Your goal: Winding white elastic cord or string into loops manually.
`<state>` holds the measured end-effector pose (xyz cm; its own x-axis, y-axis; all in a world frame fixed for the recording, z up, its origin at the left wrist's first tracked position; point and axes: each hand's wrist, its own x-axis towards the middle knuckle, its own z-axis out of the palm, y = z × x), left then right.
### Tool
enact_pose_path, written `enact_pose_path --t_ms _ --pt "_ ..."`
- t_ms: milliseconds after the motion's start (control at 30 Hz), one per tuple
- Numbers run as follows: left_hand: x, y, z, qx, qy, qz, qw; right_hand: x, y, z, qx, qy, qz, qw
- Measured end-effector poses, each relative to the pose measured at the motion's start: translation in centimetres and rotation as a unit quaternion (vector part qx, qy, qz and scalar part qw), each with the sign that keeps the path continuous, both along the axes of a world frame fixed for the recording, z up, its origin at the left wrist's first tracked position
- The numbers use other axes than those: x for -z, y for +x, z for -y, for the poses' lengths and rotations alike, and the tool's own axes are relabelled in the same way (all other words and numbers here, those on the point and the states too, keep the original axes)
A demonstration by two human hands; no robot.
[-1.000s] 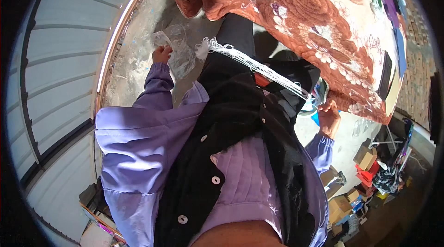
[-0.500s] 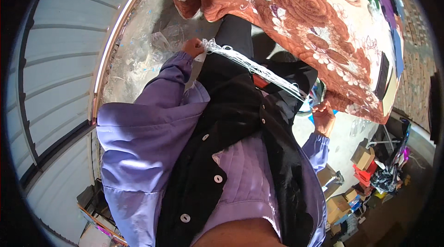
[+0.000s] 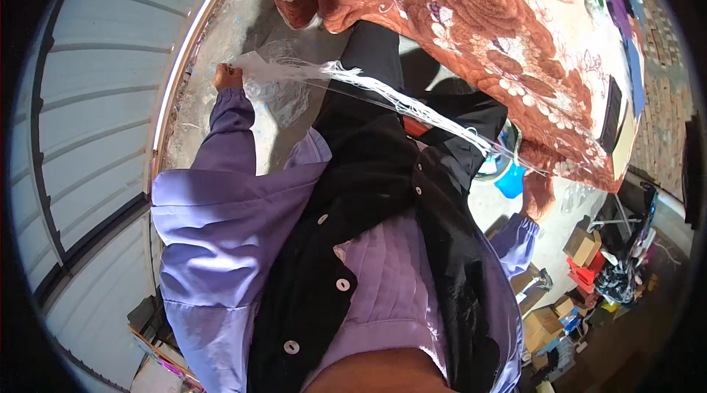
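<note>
A bundle of white strings [image 3: 412, 104] stretches across my lap, over my black trousers [image 3: 366, 62]. Its left part fans into a pale, see-through blur, too smeared to tell as strings or plastic film. Out at the far left, my left hand [image 3: 228, 78] is closed on that end. To the right, my right hand [image 3: 540, 194] is beside the hanging blanket's edge, and thin strands run up to it. Its fingertips merge with the brown blanket, but it appears closed on the strands. Between that hand and my knee lies a bright blue piece [image 3: 509, 183].
A brown and cream flowered blanket [image 3: 479, 3] drapes over a raised surface in front. Corrugated metal panels [image 3: 110, 62] line the left. Clear plastic [image 3: 283, 98] lies on the concrete floor. Cardboard boxes [image 3: 541, 327] and a red box [image 3: 582, 274] clutter the lower right.
My left hand has moved outward to the left, drawing the strings' end into a long, pale stretch. My right hand has shifted slightly right and down, and the bundle's looped left end has loosened.
</note>
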<state>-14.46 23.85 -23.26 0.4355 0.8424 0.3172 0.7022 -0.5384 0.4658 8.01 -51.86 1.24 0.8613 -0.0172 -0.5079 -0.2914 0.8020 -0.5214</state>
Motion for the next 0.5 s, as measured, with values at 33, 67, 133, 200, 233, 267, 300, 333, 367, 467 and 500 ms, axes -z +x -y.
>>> enact_pose_path --t_ms 33,67,133,200,233,267,300,333,367,467,500 --pt "0.3 0.1 0.0 -0.004 0.005 0.012 1.0 0.0 0.1 0.5 0.01 0.06 -0.001 0.998" --pt "0.6 0.1 -0.1 -0.006 -0.007 0.01 1.0 0.0 0.1 1.4 0.039 0.042 -0.007 0.998" --pt "1.0 -0.1 -0.6 -0.003 -0.065 0.089 0.994 -0.4 0.2 4.2 0.072 0.062 -0.013 0.995" --pt "1.3 -0.9 -1.5 -0.005 -0.054 0.063 0.997 -1.7 0.8 9.2 0.171 0.098 -0.036 0.98" --pt "1.5 -1.4 -1.8 -0.009 -0.005 0.006 1.0 -2.6 0.9 12.4 0.186 0.109 -0.047 0.975" --pt "1.7 -2.0 -2.3 -0.017 0.022 -0.072 0.997 -3.0 1.1 15.5 0.229 0.114 -0.018 0.967" --pt "1.8 -2.6 -2.9 0.002 -0.046 -0.084 0.995 -3.3 1.2 18.6 0.251 0.042 -0.003 0.967" --pt "1.9 -3.2 -3.5 0.057 -0.017 -0.141 0.988 -3.9 1.0 21.8 0.263 0.034 -0.022 0.964" --pt "1.9 -3.8 -4.2 0.11 0.001 -0.203 0.973 -3.6 0.0 24.4 0.133 -0.023 0.037 0.99" --pt "1.1 -5.0 -6.4 0.244 -0.073 -0.477 0.841 -2.0 -0.5 28.9 0.064 -0.472 -0.039 0.878" --pt "0.4 -4.4 -7.3 0.27 -0.111 -0.527 0.798 -1.6 -0.6 28.9 0.048 -0.616 -0.134 0.775"
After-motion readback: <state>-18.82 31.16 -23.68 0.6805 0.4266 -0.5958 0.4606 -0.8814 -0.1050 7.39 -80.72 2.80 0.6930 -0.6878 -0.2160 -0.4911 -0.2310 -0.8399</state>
